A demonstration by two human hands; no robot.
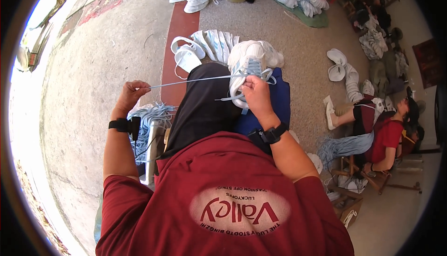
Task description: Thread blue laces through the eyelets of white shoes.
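A white sneaker (238,57) with pale blue trim rests on my lap, toe pointing away, partly laced. A light blue shoelace (195,80) runs taut from its eyelets out to the left. My left hand (132,94) pinches the far end of that lace, well off to the side of the shoe. Over the shoe's upper eyelets, my right hand (256,93) has its fingertips closed on the lace. A loose lace end (227,99) hangs across the shoe's opening, left of my right hand. Exactly how the right fingers grip is partly hidden.
A bundle of blue laces (156,116) spills over a white container (151,156) by my left side. Several white shoes (212,45) stand in a row beyond my knees. At right sits a co-worker (389,139) beside hanging laces (344,146) and a line of shoes (352,81).
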